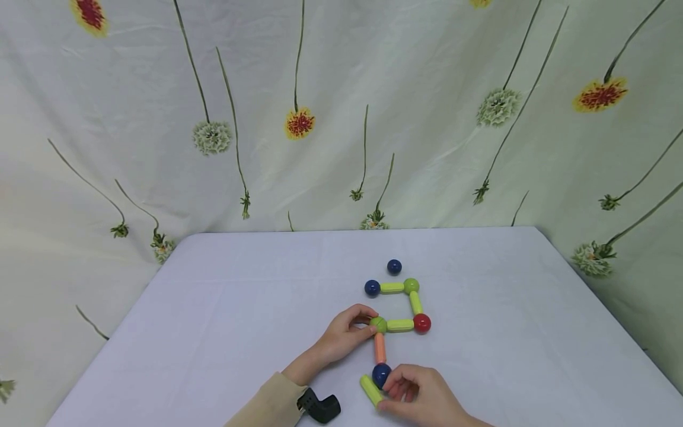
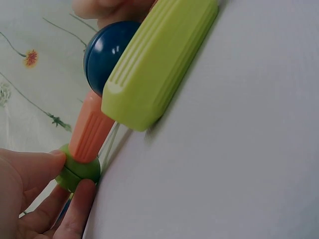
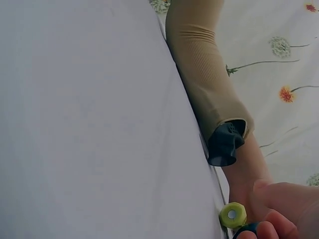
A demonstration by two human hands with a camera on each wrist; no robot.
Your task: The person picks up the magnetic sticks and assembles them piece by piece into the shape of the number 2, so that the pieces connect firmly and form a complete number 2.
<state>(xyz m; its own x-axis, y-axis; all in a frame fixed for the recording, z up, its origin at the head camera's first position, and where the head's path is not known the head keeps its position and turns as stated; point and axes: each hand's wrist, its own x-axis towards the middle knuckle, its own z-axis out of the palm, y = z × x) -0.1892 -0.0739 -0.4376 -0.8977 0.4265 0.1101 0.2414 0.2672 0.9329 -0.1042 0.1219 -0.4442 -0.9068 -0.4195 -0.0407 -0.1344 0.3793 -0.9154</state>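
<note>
My left hand [image 1: 344, 333] pinches a green ball [image 1: 378, 324] between thumb and fingers. An orange stick [image 1: 380, 349] joins that ball to a dark blue ball [image 1: 381, 375] nearer the front. Curled fingers of my right hand [image 1: 424, 392] bear on this blue ball, hiding part of it; the thumb stays apart from it. Left of the ball a loose-looking green stick [image 1: 370, 390] lies slanted on the table, its side close against the ball. Its bare end [image 3: 233, 215] faces the right wrist camera. Whether ball and stick are joined cannot be told.
Behind the hands, green sticks [image 1: 400, 325] link the pinched ball to a red ball [image 1: 422, 324], another green ball [image 1: 411, 286] and a blue ball [image 1: 372, 288]. One separate blue ball [image 1: 394, 267] sits farther back. A white cloth [image 1: 240, 308] covers the table; flowered fabric [image 1: 427, 148] hangs behind.
</note>
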